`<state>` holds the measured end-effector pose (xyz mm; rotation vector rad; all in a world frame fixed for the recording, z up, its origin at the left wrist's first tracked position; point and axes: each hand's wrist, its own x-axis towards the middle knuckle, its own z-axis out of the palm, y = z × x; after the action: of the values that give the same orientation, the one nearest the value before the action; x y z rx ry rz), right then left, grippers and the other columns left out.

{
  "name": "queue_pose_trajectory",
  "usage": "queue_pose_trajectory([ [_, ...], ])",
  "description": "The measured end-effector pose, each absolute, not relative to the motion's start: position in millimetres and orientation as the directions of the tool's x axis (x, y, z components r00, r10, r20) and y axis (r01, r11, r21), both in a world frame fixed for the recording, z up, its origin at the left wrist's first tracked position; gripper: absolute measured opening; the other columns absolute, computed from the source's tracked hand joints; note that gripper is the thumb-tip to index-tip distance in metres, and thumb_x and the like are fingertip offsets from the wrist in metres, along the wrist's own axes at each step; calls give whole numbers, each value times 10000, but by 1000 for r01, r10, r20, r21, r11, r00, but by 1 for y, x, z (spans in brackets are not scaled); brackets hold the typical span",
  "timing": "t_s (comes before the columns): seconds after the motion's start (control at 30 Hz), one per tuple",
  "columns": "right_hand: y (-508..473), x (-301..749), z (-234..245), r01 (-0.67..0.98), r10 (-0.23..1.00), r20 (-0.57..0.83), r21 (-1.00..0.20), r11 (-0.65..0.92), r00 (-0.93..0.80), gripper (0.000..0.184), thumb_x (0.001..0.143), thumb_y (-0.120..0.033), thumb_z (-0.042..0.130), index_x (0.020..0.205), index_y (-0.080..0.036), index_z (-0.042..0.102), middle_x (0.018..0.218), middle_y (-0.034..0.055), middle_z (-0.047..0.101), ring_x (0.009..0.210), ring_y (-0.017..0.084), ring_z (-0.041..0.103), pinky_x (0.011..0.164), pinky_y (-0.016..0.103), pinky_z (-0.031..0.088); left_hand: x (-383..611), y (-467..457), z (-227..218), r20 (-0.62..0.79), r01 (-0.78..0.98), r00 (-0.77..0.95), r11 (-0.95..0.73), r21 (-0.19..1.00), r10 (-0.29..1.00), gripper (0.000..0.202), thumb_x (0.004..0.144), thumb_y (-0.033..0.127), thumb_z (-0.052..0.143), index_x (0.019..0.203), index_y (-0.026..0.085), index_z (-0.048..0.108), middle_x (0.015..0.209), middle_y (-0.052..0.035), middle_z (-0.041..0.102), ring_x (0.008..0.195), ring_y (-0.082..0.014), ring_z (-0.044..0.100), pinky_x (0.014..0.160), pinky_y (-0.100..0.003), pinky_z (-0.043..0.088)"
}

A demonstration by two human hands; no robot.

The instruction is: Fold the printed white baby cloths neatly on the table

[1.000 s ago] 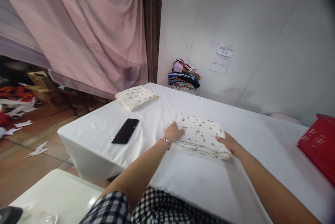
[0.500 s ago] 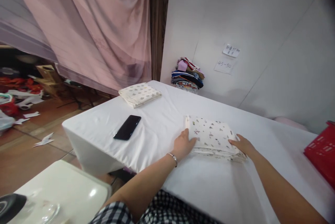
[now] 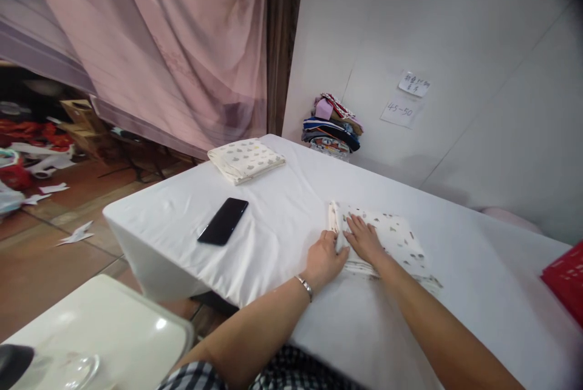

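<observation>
A folded white cloth [image 3: 401, 238] with a small dark print lies in several layers on the white-covered table in front of me. At its left edge, my left hand [image 3: 324, 259] pinches the near corner, with the thumb on the front side and the fingers curled at the edge. Flat on top of the cloth's left part rests my right hand [image 3: 365, 241], its fingers stretched out and a little spread. Part of the print is hidden under it.
Another folded printed cloth [image 3: 246, 159] lies at the table's far left corner, with a black phone [image 3: 223, 221] nearer. Stacked clothes [image 3: 331, 126] stand behind the table by the wall. A red basket [image 3: 565, 280] is at right, a white stool [image 3: 136, 323] at lower left.
My right hand has left the cloth's right edge and moved left across its top, close to my left hand. The left hand stays at the left edge. The view has shifted slightly.
</observation>
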<state>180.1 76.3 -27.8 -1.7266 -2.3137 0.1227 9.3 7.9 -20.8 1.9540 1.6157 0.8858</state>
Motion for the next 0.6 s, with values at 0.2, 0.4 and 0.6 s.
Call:
queue_pose_trajectory([
  [0.2,76,184,-38,932,961,99,-237,275,-259,535,889,-488,330,1348,-218,385,1453,77,281,1350,251,194,1063,526,166,9,8,-18,141,712,139,-198,674,980,259,806,422,497,942,202,475,924,-44,581,764,-177,585,645,-283,410],
  [0.4,81,171,-24,795,987,118,-586,158,-109,514,896,-469,290,1312,-211,447,1412,64,367,1320,190,286,1084,419,223,9,6,-15,106,742,201,-222,632,974,316,820,475,450,941,188,505,896,-56,594,753,-196,594,635,-284,393],
  [0.6,76,156,-33,823,973,125,-519,230,-193,482,879,-424,346,1303,-223,457,1421,54,349,1348,201,214,1099,465,98,1,15,-15,105,640,222,-226,734,970,332,868,443,368,830,182,568,756,-33,617,687,-155,568,613,-247,373],
])
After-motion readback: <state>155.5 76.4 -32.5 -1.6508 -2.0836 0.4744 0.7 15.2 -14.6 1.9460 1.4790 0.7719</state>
